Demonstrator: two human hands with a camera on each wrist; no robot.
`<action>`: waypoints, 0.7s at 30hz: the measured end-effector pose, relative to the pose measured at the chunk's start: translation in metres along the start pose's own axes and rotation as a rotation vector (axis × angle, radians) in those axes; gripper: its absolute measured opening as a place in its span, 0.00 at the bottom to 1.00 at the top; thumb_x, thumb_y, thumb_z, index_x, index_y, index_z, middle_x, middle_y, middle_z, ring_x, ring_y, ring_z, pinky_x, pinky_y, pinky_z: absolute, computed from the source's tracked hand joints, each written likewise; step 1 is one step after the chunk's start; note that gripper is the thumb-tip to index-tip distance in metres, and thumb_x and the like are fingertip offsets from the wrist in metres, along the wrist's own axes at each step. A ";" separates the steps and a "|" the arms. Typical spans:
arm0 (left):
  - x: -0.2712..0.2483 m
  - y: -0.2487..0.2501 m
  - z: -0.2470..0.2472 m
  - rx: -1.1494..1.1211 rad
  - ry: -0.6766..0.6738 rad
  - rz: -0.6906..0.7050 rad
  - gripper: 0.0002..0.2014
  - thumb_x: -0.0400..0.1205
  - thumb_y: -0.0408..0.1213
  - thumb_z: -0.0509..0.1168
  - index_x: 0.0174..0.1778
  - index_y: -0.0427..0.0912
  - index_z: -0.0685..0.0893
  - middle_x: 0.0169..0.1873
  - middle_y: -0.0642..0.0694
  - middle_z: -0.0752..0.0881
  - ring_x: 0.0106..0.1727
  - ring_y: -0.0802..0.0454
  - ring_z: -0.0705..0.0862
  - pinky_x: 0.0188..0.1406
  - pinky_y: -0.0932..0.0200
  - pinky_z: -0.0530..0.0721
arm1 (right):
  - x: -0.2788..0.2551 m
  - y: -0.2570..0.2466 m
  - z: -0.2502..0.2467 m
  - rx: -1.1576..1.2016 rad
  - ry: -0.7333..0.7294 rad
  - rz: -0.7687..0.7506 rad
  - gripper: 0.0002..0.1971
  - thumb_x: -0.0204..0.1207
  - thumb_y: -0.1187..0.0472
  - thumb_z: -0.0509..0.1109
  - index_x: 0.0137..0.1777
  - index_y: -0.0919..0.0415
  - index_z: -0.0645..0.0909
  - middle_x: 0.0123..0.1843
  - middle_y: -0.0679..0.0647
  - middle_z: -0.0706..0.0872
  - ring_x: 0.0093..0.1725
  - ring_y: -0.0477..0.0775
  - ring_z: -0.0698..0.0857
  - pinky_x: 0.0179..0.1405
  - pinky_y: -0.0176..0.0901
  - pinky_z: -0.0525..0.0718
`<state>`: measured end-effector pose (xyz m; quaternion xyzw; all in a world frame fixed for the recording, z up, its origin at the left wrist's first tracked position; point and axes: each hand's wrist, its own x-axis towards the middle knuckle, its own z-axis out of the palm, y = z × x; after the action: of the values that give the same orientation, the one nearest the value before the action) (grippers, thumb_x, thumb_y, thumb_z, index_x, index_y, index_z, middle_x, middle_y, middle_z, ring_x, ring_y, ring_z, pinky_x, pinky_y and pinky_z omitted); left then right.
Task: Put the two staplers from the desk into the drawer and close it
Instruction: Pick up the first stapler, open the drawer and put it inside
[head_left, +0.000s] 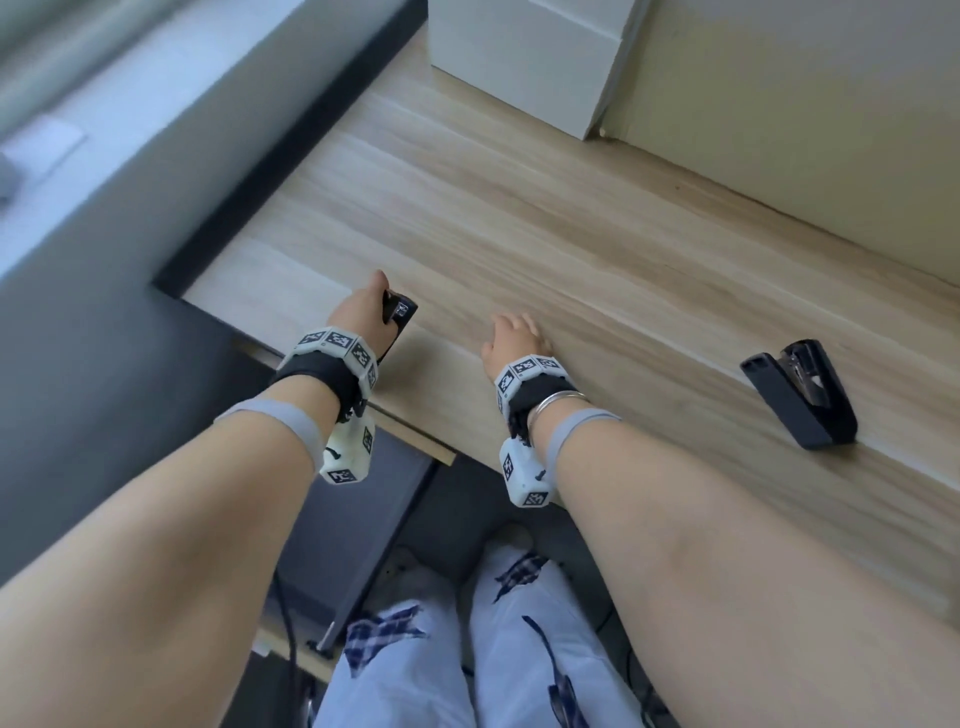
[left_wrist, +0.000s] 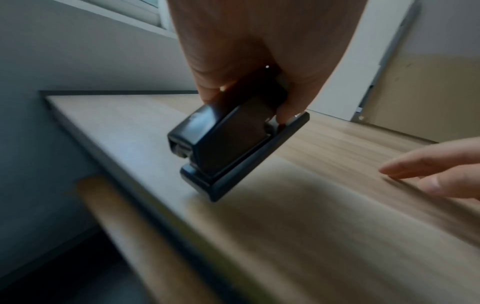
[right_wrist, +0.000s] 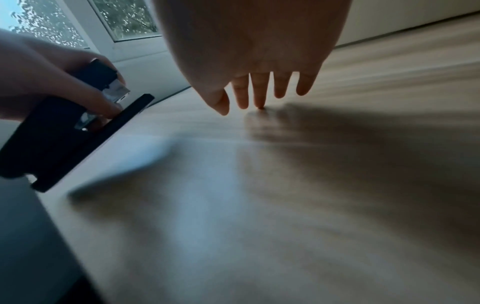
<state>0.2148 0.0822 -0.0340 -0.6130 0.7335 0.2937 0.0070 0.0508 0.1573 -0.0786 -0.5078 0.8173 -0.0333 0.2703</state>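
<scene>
My left hand (head_left: 363, 312) grips a black stapler (head_left: 399, 312) near the desk's front left corner. In the left wrist view that stapler (left_wrist: 228, 144) is tilted, with its front end on or just above the wood and its back end raised in my fingers (left_wrist: 288, 111). A second black stapler (head_left: 802, 395) lies on its side on the desk at the right, untouched. My right hand (head_left: 514, 338) rests on the desk between them, fingers (right_wrist: 259, 92) straight with tips on the wood. A drawer front (head_left: 415, 434) shows under the desk edge below my left wrist.
The wooden desk (head_left: 571, 234) runs along a beige wall (head_left: 805, 104), with a white box (head_left: 524, 57) at the far end. A window sill (head_left: 78, 130) and dark floor lie to the left. My legs show below the desk edge.
</scene>
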 end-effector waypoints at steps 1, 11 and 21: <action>-0.003 -0.005 0.001 -0.024 -0.003 0.006 0.15 0.79 0.29 0.58 0.61 0.31 0.69 0.52 0.26 0.84 0.51 0.30 0.84 0.46 0.44 0.80 | -0.002 -0.001 0.002 -0.001 0.012 0.031 0.25 0.82 0.60 0.57 0.80 0.57 0.65 0.85 0.52 0.64 0.86 0.56 0.56 0.83 0.50 0.55; -0.045 -0.121 -0.016 -0.152 0.073 -0.164 0.14 0.74 0.32 0.60 0.55 0.39 0.69 0.41 0.39 0.80 0.40 0.38 0.80 0.46 0.45 0.83 | -0.007 -0.057 0.046 -0.006 0.104 0.064 0.29 0.81 0.62 0.57 0.83 0.51 0.59 0.88 0.48 0.54 0.87 0.54 0.50 0.84 0.54 0.50; -0.056 -0.219 0.060 -0.055 -0.066 -0.373 0.19 0.77 0.31 0.63 0.65 0.37 0.72 0.58 0.33 0.84 0.59 0.34 0.82 0.50 0.48 0.80 | -0.008 -0.062 0.088 -0.079 0.342 0.116 0.32 0.80 0.58 0.54 0.84 0.44 0.54 0.88 0.46 0.52 0.88 0.53 0.49 0.85 0.58 0.44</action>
<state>0.4051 0.1424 -0.1555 -0.7281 0.5984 0.3272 0.0688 0.1455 0.1535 -0.1303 -0.4570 0.8799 -0.0716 0.1086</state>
